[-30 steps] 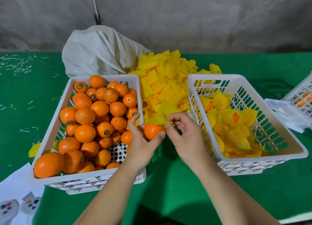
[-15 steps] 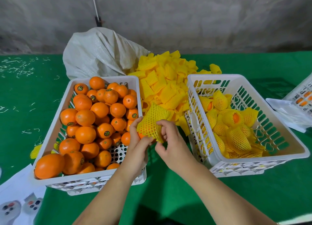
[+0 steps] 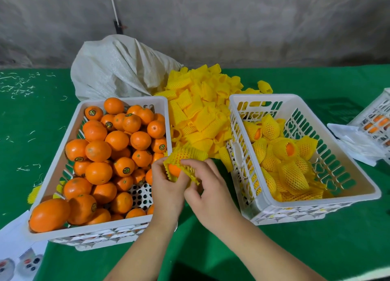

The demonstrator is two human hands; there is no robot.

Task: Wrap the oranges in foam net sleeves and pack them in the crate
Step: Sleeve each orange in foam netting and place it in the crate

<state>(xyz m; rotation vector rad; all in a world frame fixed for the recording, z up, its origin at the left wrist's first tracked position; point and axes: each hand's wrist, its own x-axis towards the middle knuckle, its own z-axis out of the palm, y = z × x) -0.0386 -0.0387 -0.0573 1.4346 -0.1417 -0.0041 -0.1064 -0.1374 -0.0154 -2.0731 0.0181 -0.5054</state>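
Mid-wrap right now: both hands sit in the lower middle of the frame, between the two crates. The left hand point(image 3: 166, 183) has its fingers curled around an orange point(image 3: 174, 170) that's mostly inside a yellow foam sleeve point(image 3: 184, 158), and the right hand point(image 3: 207, 187) pinches the sleeve's open edge with thumb and fingertips. Only a patch of orange peeks out at the sleeve mouth.

Handling-wise, I'd guess the orange is firm, smooth and a bit slippery, so it wants cupping from underneath. The sleeve looks light, soft and stretchy, and it probably springs back if you let go, so grab it by the rim and pull evenly over the fruit. It likely tears if yanked from one spot.

Around it: the left crate point(image 3: 52, 175) is piled with bare oranges, touching the left hand's side. The right crate point(image 3: 236, 133), middle right, holds a bunch of wrapped ones with room left on its near side. A heap of spare sleeves point(image 3: 200, 111) sits between the crates at the back, spilling from a white sack point(image 3: 118, 69) in the upper left. Another crate point(image 3: 377, 120) and some white sheets point(image 3: 352, 141) sit at the far right edge.

Nothing really blocks the short trip right, just the right crate's near wall to lift over.
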